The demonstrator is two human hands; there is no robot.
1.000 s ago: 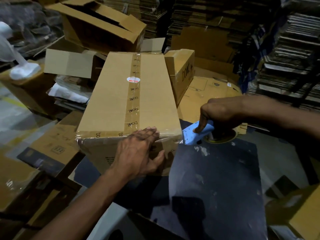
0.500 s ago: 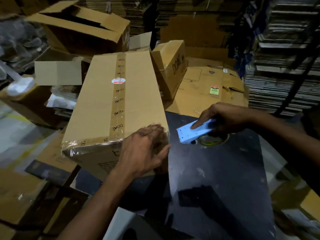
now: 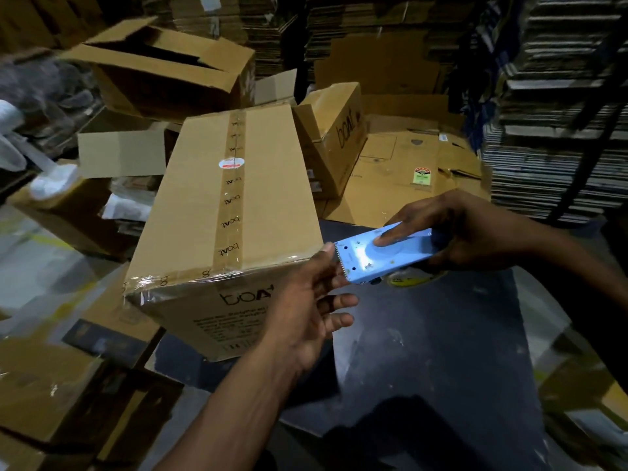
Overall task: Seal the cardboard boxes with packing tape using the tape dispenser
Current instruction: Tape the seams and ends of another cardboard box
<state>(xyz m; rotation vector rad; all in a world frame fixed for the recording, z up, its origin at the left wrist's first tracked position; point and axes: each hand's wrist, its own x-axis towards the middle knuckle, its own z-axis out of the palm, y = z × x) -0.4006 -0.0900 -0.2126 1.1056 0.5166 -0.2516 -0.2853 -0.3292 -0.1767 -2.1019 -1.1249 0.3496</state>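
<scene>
Bare dark worktop [image 3: 424, 351] lies open to the right of the taped box [image 3: 217, 212]. A smaller carton [image 3: 334, 137] crowds the box's far right side; stacked cardboard [image 3: 557, 130] walls the right.

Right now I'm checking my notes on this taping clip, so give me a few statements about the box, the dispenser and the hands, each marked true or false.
1. The right hand holds the blue dispenser. True.
2. The left hand lies flat on top of the box. False: it is off the box's top, fingers reaching to the dispenser's toothed end.
3. Tape runs along the middle of the box top. True.
4. The box's top flaps stand open. False: they are shut and taped.
5. The dispenser rests on the box. False: it is held beside the box's near right corner.
</scene>
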